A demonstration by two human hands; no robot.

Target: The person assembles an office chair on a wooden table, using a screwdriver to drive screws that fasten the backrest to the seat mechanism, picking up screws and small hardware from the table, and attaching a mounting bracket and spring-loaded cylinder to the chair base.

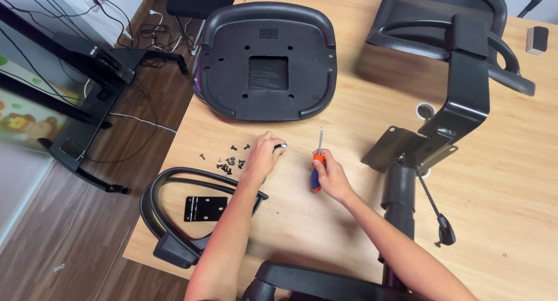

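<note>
The left hand rests on the wooden tabletop, its grip pinched together on a small bolt with a shiny rounded head that shows at the fingertips. Just left of that hand lies a loose scatter of black screws, spread out on the wood and apart from one another.

The right hand has its grip clamped on a screwdriver. The orange and blue handle sits in the fist and the thin metal shaft points away from the person, toward the far side of the tabletop. The tip is close to the wood; whether it touches cannot be told. The two hands are near each other, with bare wood between them.

Beyond the hands a black seat pan lies upside down, its underside with a square recess facing up. To the right lies a chair back with its bent support arm, which ends in a metal mounting plate above a black gas cylinder; a thin lever runs out beside it. At the near left edge a curved armrest lies around a flat black plate.
</note>
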